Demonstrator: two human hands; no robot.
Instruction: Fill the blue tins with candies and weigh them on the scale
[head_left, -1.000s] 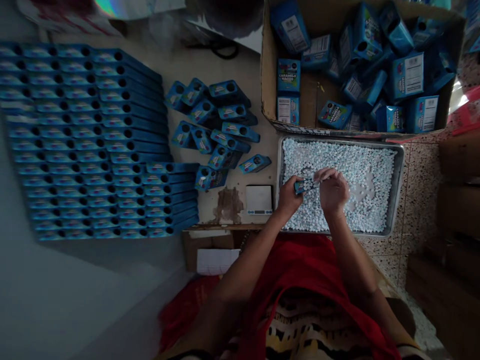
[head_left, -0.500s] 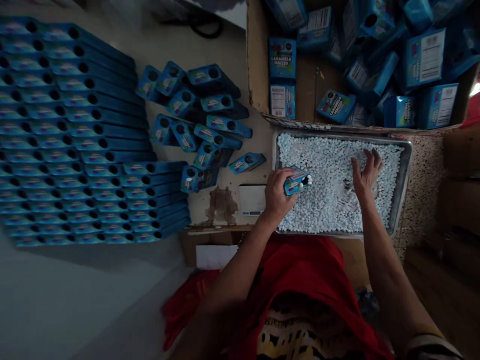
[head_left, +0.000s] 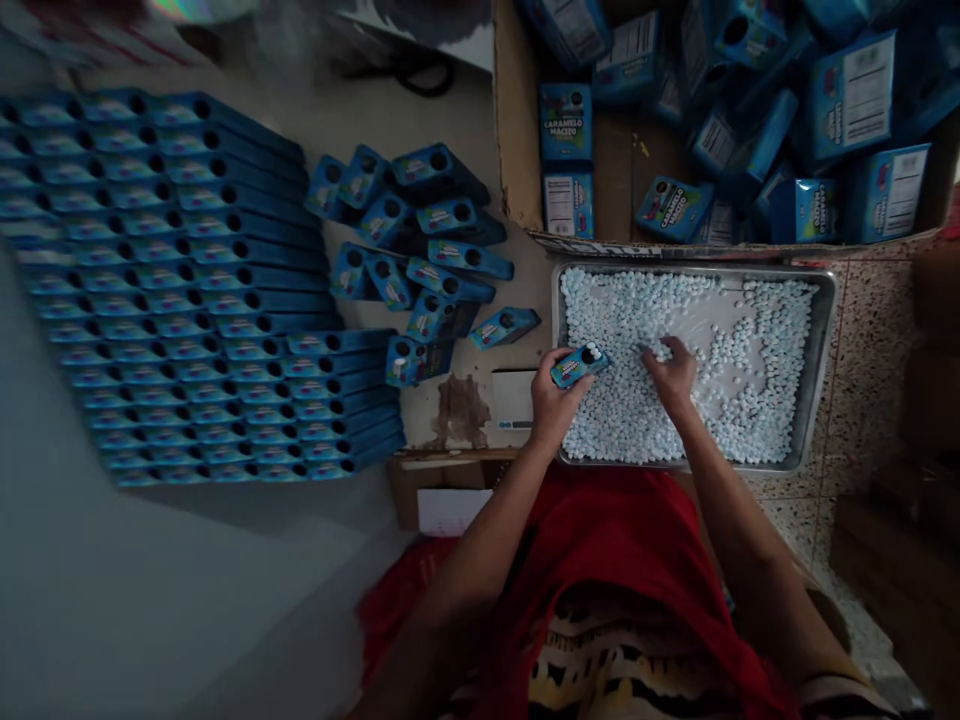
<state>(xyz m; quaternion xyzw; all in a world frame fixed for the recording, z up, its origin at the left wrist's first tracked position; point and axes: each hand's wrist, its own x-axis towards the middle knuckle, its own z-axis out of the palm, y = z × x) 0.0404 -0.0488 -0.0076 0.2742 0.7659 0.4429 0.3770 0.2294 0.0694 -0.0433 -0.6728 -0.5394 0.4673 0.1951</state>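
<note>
A: We're recording a pale tabletop (head_left: 472, 125), with rows of blue boxes (head_left: 172, 280) filling the left side and a carton (head_left: 517, 145) standing just beyond the metal tray (head_left: 823, 350). What's changing?

B: Against half a second ago, the right hand (head_left: 673, 372) is no longer spreading open; it's curling among the white pellets (head_left: 615, 405), nearer the left hand (head_left: 553, 400), and more bare tray is showing. We're judging that pellets are being gathered; we can't tell how many it's holding.

A: And the held box (head_left: 571, 369)?

B: The left hand is gripping it over the tray's left edge. Its long axis is running left to right; the holed end, showing pellets, is pointing right, tilting slightly toward the carton.
</note>
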